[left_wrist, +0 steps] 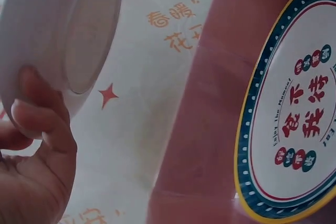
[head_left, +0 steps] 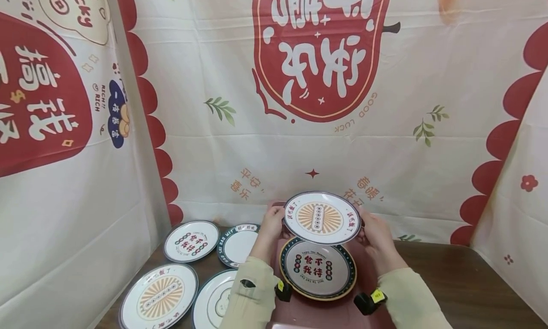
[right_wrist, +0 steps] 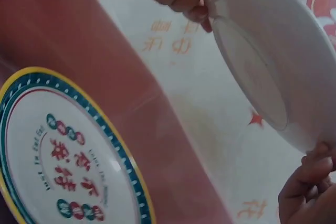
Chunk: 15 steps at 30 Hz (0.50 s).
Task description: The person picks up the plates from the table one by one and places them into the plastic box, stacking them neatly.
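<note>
Gripping w/ curled fingers of L hand (head_left: 270, 225) & R hand (head_left: 378, 235), pinched close on opp. edges, a sunburst plate (head_left: 322, 218) btwn them, approx. equally near both. Round, so w/o long axis; raised apart from yellow-rimmed plate (head_left: 314, 272) below, in pink bin (head_left: 334, 317). Reads "该吃饭了" up top; "食不我待" + "Enjoy The Moment" below; "HAO SHI HAO WEI" on green-rimmed plate (head_left: 240, 245), far L.

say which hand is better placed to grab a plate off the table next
Likely the left hand: the loose plates lie on its side, while the right hand is farther away. Both hands hold the raised plate, so the left must let go first.
</note>
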Tool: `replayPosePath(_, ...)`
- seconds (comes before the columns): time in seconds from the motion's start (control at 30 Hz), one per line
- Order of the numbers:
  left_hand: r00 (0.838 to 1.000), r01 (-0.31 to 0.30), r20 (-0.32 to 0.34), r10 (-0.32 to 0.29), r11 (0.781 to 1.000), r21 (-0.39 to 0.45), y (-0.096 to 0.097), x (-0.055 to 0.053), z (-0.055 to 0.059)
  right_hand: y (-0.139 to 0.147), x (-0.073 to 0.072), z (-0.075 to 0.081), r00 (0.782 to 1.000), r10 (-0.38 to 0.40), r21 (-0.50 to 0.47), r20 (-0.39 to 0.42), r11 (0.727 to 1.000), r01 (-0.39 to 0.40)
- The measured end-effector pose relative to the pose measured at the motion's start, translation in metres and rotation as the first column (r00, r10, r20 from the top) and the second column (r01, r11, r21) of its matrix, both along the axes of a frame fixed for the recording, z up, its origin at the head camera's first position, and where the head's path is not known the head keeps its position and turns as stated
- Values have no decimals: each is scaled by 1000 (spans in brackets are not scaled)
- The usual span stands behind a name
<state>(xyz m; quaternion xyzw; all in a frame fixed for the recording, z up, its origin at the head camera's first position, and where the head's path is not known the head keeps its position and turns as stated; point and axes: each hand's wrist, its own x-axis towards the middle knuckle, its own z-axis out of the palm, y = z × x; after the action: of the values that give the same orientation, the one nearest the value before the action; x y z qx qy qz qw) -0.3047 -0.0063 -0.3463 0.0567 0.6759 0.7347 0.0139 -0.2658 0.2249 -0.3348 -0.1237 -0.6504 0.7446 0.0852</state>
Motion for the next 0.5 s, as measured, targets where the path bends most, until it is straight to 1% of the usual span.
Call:
replayPosePath(0.07,1000,21,22,-21,1000,7,1,-2,-4,1,-3,-5,1000,1,6,25,1000,-1)
replayPosePath(0.13,999,36,38,-36,999,-7,2,-3,-8,3,-4,-11,999,2,43,54,999,-4)
replayPosePath(0.2,999,34,37,-32,998,-60,3,-4,-11,4,-6,-16,998,5,110,69,994,-12)
replayPosePath(0.27,1000,6,18,-4,989,-149,3,-5,-14,4,-8,-19,998,-2,176,69,984,-11)
replayPosePath(0.33,1000,-25,5,27,969,-245,3,-6,-16,3,-11,-23,998,-11,238,65,971,-5)
replayPosePath(0.4,999,-50,-1,53,941,-336,2,-5,-19,2,-13,-26,998,-21,296,67,955,1)
replayPosePath(0.43,998,-64,-2,68,925,-374,2,-5,-21,2,-14,-27,997,-28,322,78,947,2)
replayPosePath(0.5,996,-84,-9,90,885,-458,1,-3,-25,1,-15,-31,994,-39,391,98,920,-2)
